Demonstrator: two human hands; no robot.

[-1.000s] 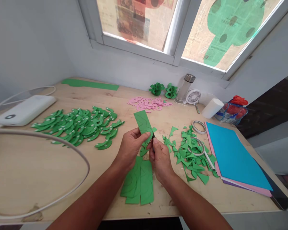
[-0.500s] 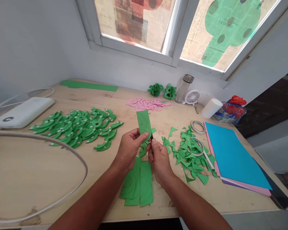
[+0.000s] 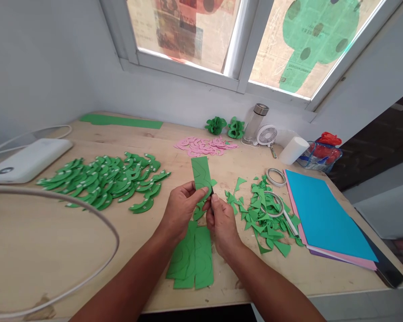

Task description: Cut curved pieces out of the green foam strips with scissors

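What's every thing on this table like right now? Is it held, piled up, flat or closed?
Left hand: closed on the green strip
Right hand: closed around the dark tool
Green strip: held, marked with curved lines
Dark tool: held, mostly hidden
Green curved pieces: cut out, heaped
Green scraps: scattered in a pile
Pink pieces: loosely heaped
Coloured sheets: stacked flat, blue on top
Bottle: lid on
Fan: can't tell whether it's spinning

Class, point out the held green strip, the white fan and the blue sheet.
Held green strip (image 3: 201, 173), head view: its line-marked face.
White fan (image 3: 267, 134), head view: front grille.
Blue sheet (image 3: 327, 214), head view: top face.
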